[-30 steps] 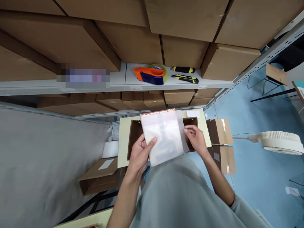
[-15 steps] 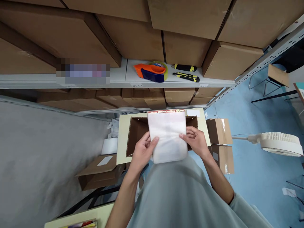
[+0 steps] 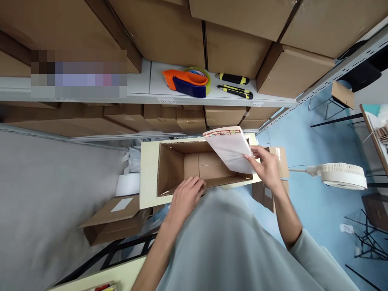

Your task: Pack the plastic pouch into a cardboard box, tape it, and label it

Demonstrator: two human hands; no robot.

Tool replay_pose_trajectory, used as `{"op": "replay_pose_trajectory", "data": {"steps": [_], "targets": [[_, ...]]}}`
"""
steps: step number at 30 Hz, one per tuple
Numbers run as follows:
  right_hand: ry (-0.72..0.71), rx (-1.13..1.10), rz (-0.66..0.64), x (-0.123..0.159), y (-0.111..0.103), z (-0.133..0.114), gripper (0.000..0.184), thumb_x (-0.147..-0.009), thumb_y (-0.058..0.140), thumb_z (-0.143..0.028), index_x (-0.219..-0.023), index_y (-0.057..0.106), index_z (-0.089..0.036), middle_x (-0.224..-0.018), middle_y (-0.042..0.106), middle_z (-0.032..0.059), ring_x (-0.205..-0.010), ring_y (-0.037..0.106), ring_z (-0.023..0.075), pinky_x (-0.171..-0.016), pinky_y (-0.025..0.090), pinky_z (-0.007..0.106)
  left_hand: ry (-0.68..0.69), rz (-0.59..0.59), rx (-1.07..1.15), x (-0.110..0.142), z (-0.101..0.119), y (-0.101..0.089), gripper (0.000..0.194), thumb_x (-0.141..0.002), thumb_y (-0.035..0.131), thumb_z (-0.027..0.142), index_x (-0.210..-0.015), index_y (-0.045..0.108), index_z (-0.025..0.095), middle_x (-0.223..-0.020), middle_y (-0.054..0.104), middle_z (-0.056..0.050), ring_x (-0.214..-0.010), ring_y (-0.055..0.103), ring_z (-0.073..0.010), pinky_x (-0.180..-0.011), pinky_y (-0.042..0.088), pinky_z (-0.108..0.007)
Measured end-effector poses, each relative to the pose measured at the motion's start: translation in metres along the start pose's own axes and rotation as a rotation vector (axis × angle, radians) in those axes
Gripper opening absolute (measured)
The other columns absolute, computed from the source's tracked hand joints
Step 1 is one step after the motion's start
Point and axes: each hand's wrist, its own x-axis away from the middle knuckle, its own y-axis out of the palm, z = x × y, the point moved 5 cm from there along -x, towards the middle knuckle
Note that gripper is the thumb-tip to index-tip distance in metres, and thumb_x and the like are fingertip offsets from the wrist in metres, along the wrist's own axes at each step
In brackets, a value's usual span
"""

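Well, white packet (image 3: 228, 147) slants leftward from right grip (image 3: 268, 167)

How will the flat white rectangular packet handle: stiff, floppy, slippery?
Probably semi-stiff: the flat white rectangular packet is nearly flat, bowing slightly along one edge. Possibly slippery: its surface looks smooth, film-like, so the right hand may lose grip.

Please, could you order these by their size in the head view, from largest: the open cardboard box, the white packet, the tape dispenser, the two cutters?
1. Open cardboard box, partly covered
2. White packet
3. Tape dispenser
4. Upper cutter and lower cutter: too alike to rank
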Motion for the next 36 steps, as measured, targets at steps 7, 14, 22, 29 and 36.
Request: {"op": "replay_pose_trajectory", "data": {"steps": [7, 14, 22, 29, 36], "targets": [[-0.167, 0.196, -0.199, -0.016, 0.004, -0.02, 0.022, -0.108, 0.06, -0.037, -0.122, 0.075, -0.03, -0.116, 0.084, 0.001, -0.094, 0.078, 0.0251, -0.079, 0.052, 0.034, 0.038, 0.127, 0.005, -0.004, 0.016, -0.018, 0.015, -0.106, 0.061, 0.031, -0.099, 0.072, 0.024, -0.094, 0.074, -0.007, -0.088, 0.066, -0.0253, -0.079, 0.05, -0.038], [-0.301, 0.539, -0.563, -0.05, 0.068, -0.025, 0.024, -0.109, 0.057, -0.027, -0.127, 0.072, -0.027, -0.122, 0.083, 0.0047, -0.1, 0.077, 0.0275, -0.072, 0.041, 0.032, -0.503, 0.622, -0.046, 0.015, -0.058, -0.08, 0.045, -0.098, 0.068, 0.042, -0.135, 0.066, 0.016, -0.126, 0.068, -0.019, -0.103, 0.068, -0.0333, -0.097, 0.055, -0.05], [-0.366, 0.729, -0.976, -0.082, 0.197, -0.014, 0.031, -0.1, 0.061, -0.011, -0.125, 0.078, -0.018, -0.133, 0.079, 0.0162, -0.125, 0.073, 0.0334, -0.095, 0.051, 0.04, -0.552, 0.633, 0.052, 0.007, -0.082, -0.062, 0.041, -0.1, 0.053, 0.029, -0.136, 0.065, 0.015, -0.126, 0.07, -0.018, -0.101, 0.069, -0.029, -0.093, 0.055, -0.043], [-0.236, 0.721, -1.073, -0.077, 0.258, 0.015, 0.036, -0.092, 0.065, -0.004, -0.12, 0.082, -0.017, -0.133, 0.08, 0.0165, -0.129, 0.073, 0.0329, -0.108, 0.056, 0.044, -0.545, 0.666, 0.101, 0.012, -0.079, -0.063, 0.037, -0.101, 0.054, 0.029, -0.135, 0.065, 0.017, -0.125, 0.07, -0.016, -0.094, 0.067, -0.0239, -0.086, 0.054, -0.038], [-0.141, 0.675, -1.048, -0.07, 0.241, 0.024, 0.035, -0.095, 0.063, -0.006, -0.127, 0.078, -0.01, -0.134, 0.078, 0.023, -0.122, 0.077, 0.0364, -0.102, 0.06, 0.048, -0.545, 0.671, 0.112, 0.012, -0.08, -0.063, 0.038, -0.1, 0.054, 0.03, -0.134, 0.067, 0.016, -0.123, 0.072, -0.015, -0.092, 0.067, -0.0229, -0.085, 0.055, -0.037]]}}
